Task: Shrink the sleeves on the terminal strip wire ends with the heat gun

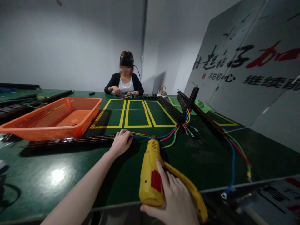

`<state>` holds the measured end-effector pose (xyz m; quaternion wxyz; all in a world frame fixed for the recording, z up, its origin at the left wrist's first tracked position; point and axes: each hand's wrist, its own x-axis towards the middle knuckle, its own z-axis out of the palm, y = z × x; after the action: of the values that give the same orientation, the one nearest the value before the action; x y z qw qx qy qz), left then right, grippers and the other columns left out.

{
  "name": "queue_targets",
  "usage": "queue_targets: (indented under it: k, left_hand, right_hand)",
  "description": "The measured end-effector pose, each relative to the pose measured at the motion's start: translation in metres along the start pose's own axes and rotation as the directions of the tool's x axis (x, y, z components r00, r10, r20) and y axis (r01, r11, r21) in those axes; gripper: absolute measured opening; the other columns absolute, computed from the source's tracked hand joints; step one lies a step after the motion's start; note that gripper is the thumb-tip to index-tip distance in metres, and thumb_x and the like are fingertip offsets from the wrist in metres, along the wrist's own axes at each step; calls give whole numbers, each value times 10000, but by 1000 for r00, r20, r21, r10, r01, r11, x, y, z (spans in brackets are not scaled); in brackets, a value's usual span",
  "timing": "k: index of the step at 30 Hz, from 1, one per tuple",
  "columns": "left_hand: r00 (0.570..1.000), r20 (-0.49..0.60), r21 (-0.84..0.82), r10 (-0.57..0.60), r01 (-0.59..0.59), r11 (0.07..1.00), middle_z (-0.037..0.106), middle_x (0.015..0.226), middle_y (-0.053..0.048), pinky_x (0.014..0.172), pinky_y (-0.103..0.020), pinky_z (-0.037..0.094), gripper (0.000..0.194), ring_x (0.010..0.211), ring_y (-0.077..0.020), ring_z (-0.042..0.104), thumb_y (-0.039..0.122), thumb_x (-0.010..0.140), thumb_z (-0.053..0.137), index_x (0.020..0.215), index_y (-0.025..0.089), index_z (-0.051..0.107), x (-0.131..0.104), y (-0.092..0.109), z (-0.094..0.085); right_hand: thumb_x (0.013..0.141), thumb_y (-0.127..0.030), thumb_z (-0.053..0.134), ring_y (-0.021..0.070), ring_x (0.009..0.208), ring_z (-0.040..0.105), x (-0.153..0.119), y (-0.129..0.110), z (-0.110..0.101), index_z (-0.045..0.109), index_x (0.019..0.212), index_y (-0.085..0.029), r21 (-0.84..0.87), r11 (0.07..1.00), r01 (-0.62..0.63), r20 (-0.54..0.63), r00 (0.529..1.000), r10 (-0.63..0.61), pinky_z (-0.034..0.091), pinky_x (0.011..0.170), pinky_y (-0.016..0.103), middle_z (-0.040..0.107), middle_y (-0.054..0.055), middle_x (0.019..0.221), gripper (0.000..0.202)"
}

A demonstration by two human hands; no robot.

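Note:
My right hand (pixel 172 200) grips a yellow electric screwdriver (pixel 152 170) with a red label, its tip pointing away toward a bundle of coloured wires (pixel 170 135). My left hand (pixel 121 142) rests on the green table, fingers closed on the end of a long dark terminal strip (pixel 70 140) where the wires meet it. The wires run right to another dark strip (pixel 173 109).
An orange plastic basket (pixel 77 123) sits at the left, behind the strip. Yellow taped rectangles (pixel 138 114) mark the table's middle. More dark strips and loose wires (pixel 234 156) lie at the right, by leaning lettered boards (pixel 257 72). A person (pixel 125 82) works at the far end.

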<state>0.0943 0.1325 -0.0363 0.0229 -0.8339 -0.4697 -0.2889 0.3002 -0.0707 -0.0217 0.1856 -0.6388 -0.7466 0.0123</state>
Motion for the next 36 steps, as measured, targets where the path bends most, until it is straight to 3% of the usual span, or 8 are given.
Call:
queue_targets:
  k: [4, 11, 16, 23, 30, 36]
  left_hand:
    - [1000, 1, 16, 2, -2, 1000, 625, 1017, -70, 850, -406, 420, 142, 1087, -251, 482, 266, 872, 442, 951, 216, 549, 0, -1, 1]
    - [999, 41, 28, 11, -13, 1000, 613, 1025, -82, 863, -417, 403, 147, 1088, -258, 464, 252, 880, 422, 958, 205, 538, 0, -1, 0]
    - [995, 96, 33, 38, -41, 999, 610, 1084, -88, 844, -424, 391, 194, 1101, -277, 433, 223, 841, 466, 1029, 201, 508, 0, -6, -2]
    - [995, 87, 23, 37, -39, 999, 593, 1114, -106, 859, -426, 385, 222, 1108, -278, 424, 204, 836, 446, 1051, 199, 501, -1, -10, -1]
    - [998, 66, -13, 18, -17, 1000, 602, 1079, -108, 870, -427, 392, 235, 1110, -277, 434, 173, 807, 464, 1031, 195, 532, -2, -8, -6]
    - [999, 31, -36, 17, -16, 999, 615, 1027, -79, 890, -426, 400, 194, 1088, -250, 463, 256, 894, 392, 975, 213, 562, 0, -12, -1]
  right_hand:
    - [535, -716, 684, 345, 982, 601, 6, -15, 4, 110, 1486, -150, -15, 999, 51, 8, 999, -51, 488, 854, 485, 619, 170, 1149, 1247]
    - [451, -756, 700, 360, 1014, 598, 19, -48, 9, 157, 1475, -116, -23, 995, 93, 110, 990, -90, 472, 910, 495, 611, 204, 1164, 1325]
    - [449, -795, 666, 352, 989, 603, 20, -61, 18, 169, 1469, -95, -15, 988, 152, 108, 983, -150, 472, 907, 497, 613, 210, 1149, 1333]
    - [432, -846, 614, 338, 923, 616, 21, -59, 21, 159, 1472, -105, -33, 982, 187, 55, 981, -185, 487, 856, 483, 634, 192, 1085, 1355]
    - [393, -776, 700, 340, 990, 601, 18, -52, 15, 107, 1485, -180, 34, 989, 143, 136, 980, -147, 470, 899, 481, 616, 159, 1155, 1378]
    - [423, -727, 730, 331, 1065, 565, 19, -40, 4, 117, 1484, -230, 111, 988, 110, 163, 978, -127, 437, 943, 478, 587, 132, 1213, 1323]
